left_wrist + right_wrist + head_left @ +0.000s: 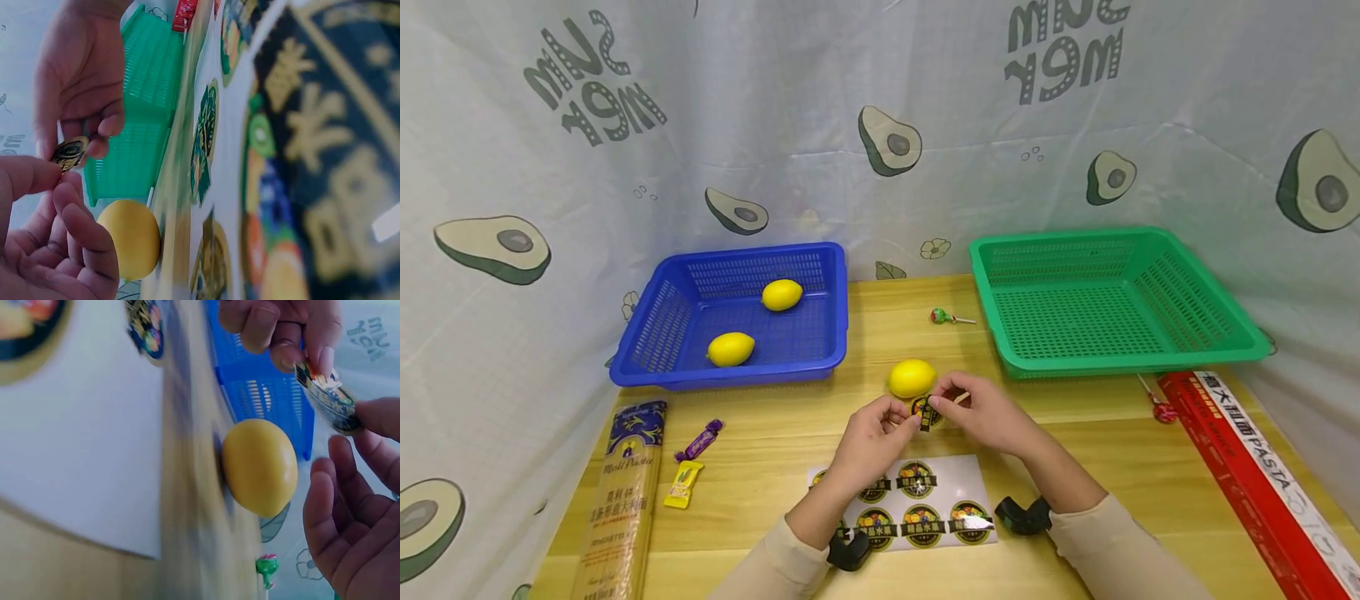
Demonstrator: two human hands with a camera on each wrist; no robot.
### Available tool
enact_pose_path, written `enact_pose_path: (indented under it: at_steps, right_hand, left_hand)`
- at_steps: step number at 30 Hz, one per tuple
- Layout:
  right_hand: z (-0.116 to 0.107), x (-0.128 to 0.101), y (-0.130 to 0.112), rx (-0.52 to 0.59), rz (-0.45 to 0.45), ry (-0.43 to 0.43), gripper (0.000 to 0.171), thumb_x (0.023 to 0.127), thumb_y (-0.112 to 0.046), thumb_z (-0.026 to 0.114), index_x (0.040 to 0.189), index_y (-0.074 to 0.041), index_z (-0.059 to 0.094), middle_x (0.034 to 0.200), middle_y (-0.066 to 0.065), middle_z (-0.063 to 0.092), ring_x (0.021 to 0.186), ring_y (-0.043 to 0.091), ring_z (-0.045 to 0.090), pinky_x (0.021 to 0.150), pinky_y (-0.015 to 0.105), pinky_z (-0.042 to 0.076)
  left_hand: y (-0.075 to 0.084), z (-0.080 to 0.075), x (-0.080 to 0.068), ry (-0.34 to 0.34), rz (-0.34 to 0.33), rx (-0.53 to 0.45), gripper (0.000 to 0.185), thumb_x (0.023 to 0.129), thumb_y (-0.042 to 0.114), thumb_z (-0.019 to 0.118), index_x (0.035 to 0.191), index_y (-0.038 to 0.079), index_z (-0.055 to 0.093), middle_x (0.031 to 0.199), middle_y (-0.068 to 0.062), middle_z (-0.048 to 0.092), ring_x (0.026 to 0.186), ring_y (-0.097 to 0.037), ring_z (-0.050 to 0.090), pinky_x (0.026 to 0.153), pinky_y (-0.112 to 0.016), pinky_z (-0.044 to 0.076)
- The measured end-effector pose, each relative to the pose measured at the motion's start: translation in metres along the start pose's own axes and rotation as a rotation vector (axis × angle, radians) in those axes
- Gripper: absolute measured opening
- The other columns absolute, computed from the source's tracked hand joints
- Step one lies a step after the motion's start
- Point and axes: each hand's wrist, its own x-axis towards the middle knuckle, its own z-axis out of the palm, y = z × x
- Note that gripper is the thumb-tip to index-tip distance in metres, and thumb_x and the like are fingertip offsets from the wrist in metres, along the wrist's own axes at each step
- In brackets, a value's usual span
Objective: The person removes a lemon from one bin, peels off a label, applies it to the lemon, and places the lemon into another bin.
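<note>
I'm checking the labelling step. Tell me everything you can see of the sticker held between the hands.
The sticker is small and round, black with a gold rim and a colourful fruit print, and looks glossy. It is peeled off the sticker sheet and held above the table near the lemon, pinched by the left hand and the right hand.

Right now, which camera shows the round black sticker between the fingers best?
The right wrist view: the round black sticker is close and its print shows. The left wrist view shows it small and edge-on. The head view shows it tiny, pinched by both hands.
</note>
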Motion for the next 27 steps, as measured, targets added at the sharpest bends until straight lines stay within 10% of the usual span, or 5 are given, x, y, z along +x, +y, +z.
enact_pose_path:
  at_steps: [12, 27]
  right_hand:
    - [0.000, 0.041, -0.001, -0.040, 0.035, 0.112, 0.012, 0.098, -0.020, 0.069, 0.099, -0.008, 0.068, 0.115, 0.014, 0.065, 0.115, 0.032, 0.063, 0.098, 0.049, 0.056]
    - [0.006, 0.067, 0.005, -0.051, 0.098, 0.073, 0.017, 0.100, -0.023, 0.066, 0.106, -0.008, 0.069, 0.122, 0.015, 0.068, 0.122, 0.036, 0.063, 0.106, 0.050, 0.052]
  left_hand:
    - [0.000, 0.010, 0.025, 0.203, -0.051, -0.137, 0.020, 0.095, 0.016, 0.071, 0.106, 0.002, 0.063, 0.094, -0.014, 0.070, 0.072, -0.009, 0.059, 0.061, -0.019, 0.049]
    - [-0.005, 0.013, 0.039, 0.280, -0.172, -0.253, 0.020, 0.091, 0.010, 0.073, 0.102, -0.002, 0.062, 0.083, -0.013, 0.071, 0.060, -0.009, 0.061, 0.056, -0.020, 0.053]
